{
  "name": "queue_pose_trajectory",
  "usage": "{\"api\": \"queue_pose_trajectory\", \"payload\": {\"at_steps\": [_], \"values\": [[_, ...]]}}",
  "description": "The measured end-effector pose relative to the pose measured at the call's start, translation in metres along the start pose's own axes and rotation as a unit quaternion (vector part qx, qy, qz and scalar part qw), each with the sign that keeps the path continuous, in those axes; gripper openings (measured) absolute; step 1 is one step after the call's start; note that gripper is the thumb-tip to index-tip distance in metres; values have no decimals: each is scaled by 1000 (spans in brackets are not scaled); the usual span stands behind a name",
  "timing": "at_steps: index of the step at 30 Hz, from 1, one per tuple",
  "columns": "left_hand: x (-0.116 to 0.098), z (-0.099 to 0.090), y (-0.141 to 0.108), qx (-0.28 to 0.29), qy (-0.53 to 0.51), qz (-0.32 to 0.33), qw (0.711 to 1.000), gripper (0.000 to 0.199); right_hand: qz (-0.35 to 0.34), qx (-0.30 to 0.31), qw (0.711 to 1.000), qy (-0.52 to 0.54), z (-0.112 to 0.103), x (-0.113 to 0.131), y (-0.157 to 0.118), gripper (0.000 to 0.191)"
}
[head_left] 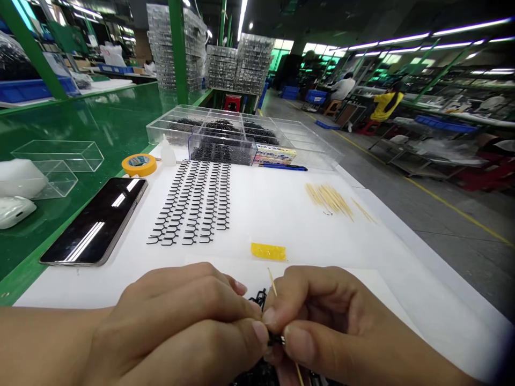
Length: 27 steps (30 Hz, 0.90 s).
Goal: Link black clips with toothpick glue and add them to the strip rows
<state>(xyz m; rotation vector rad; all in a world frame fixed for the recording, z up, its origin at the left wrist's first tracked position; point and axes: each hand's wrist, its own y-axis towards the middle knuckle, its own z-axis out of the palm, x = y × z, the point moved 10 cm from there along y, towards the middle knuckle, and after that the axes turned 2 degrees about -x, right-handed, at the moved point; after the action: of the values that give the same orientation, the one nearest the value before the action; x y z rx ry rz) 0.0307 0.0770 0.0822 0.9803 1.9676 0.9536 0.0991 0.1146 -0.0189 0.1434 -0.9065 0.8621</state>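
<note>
At the bottom centre my left hand (189, 321) and my right hand (325, 321) meet, fingertips pinched together around a small black part (276, 339). A thin wooden stick (272, 281) runs between the fingers of my right hand, its tip pointing up. More black parts (259, 297) lie beneath and behind both hands, mostly hidden by them. Ahead, on the white surface, rows of black forked parts (197, 201) are laid out in columns. A strip of yellow tape (269, 251) lies just beyond my fingertips.
At left are a phone (96, 220), an orange tape roll (139, 164) and clear boxes (60, 155). A divided clear tray (314, 139) with black parts, a blue pen (285, 167) and wooden sticks (330, 199) are farther out. People sit in the right background.
</note>
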Motion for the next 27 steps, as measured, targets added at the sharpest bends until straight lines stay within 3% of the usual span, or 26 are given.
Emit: {"api": "queue_pose_trajectory", "payload": {"at_steps": [5,10,16,19,23,27], "values": [[6,-3,-3,-2,-23,-25,999,17,-9,10,1000,-2,1,0,-1,4],[7,-2,-4,34,-113,17,993,14,-10,15,1000,1,2,-2,1,5],[32,9,-8,77,-255,-105,958,20,-44,-46,997,-42,-9,8,2,4],[31,2,-6,47,-234,-100,966,26,-45,-43,997,-55,-9,9,1,9],[19,-4,4,32,-172,-41,984,22,-53,-34,996,-61,-9,10,0,13],[17,3,11,60,-151,-20,986,21,-71,-39,993,-84,-13,13,0,16]]}}
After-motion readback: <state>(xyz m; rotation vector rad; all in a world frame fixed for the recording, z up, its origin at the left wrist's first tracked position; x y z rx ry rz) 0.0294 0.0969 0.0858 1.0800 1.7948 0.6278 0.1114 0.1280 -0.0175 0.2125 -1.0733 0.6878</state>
